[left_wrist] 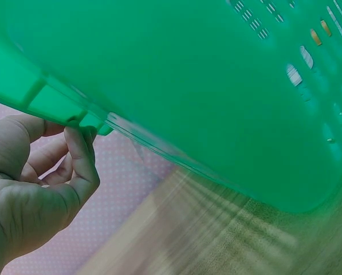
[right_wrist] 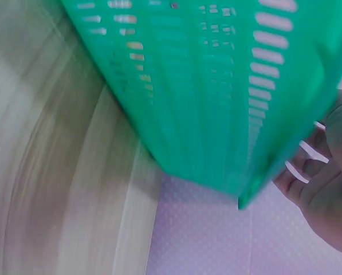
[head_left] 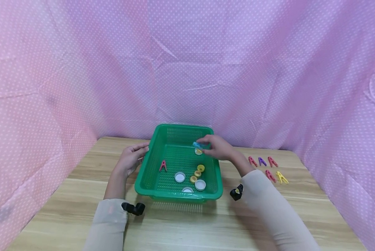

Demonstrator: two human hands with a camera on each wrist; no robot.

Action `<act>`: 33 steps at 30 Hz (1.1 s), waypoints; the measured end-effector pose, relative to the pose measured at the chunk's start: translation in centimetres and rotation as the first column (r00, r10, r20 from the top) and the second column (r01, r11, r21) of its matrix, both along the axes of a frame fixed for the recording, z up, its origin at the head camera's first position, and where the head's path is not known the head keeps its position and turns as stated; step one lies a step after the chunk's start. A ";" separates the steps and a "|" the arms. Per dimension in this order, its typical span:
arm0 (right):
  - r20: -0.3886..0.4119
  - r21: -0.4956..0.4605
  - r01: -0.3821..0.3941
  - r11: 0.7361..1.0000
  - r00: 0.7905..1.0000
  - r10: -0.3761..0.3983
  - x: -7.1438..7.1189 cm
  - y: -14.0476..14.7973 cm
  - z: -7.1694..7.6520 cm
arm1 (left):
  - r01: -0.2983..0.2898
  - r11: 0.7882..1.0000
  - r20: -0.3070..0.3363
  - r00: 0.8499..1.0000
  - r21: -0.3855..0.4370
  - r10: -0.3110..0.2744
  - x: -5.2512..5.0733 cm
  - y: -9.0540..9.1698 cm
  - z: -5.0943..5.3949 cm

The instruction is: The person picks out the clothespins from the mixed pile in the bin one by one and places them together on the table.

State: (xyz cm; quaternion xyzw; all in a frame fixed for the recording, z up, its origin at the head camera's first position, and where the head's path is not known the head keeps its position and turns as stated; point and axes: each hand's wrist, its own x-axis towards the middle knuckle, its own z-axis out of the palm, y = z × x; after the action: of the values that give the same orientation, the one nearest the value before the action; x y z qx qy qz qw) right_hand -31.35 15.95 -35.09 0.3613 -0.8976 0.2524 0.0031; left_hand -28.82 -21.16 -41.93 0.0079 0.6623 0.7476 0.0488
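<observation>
A green plastic basket [head_left: 178, 196] with slotted walls stands on the wooden table. My left hand [head_left: 131, 158] pinches its left rim between thumb and fingers, as the left wrist view shows. Over the far right part of the basket, my right hand [head_left: 218, 147] holds a small blue clothespin [head_left: 196, 144] by the fingertips. Right below the clothespin is a round lid with something yellow [head_left: 198, 151]. Inside the basket lie a red clothespin [head_left: 163, 166], a white lid [head_left: 179, 177], another white lid [head_left: 200, 185] and a yellow cap [head_left: 201, 168]. The basket wall hides part of the right fingers in the right wrist view.
On the table right of the basket lie several clothespins: red ones [head_left: 272, 161], a purple one [head_left: 262, 161] and a yellow one [head_left: 282, 177]. A pink dotted cloth [head_left: 187, 69] hangs behind and along both sides of the table [head_left: 181, 226].
</observation>
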 end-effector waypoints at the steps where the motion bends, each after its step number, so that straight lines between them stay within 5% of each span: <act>1: 0.009 -0.011 0.009 1.000 1.000 -0.009 0.0 0.5 0.1 | 0.000 1.000 0.000 1.000 -0.002 0.000 -0.1 0.0 0.0; 21: 0.011 -0.096 0.148 0.984 0.989 -0.147 1.4 8.8 0.5 | 0.011 1.000 0.001 1.000 0.023 -0.011 -0.5 0.0 -0.1; 33: 0.021 -0.069 0.191 0.979 0.982 -0.190 2.5 13.6 -1.4 | 0.003 0.999 0.006 1.000 0.035 -0.003 -0.4 0.0 0.0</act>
State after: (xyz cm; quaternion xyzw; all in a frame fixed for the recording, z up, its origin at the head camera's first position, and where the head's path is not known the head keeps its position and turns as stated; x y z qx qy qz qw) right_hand -28.88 29.54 -36.45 0.2716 -0.9185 0.2854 0.0337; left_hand -29.18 -21.13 -41.95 0.0076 0.6491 0.7589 0.0518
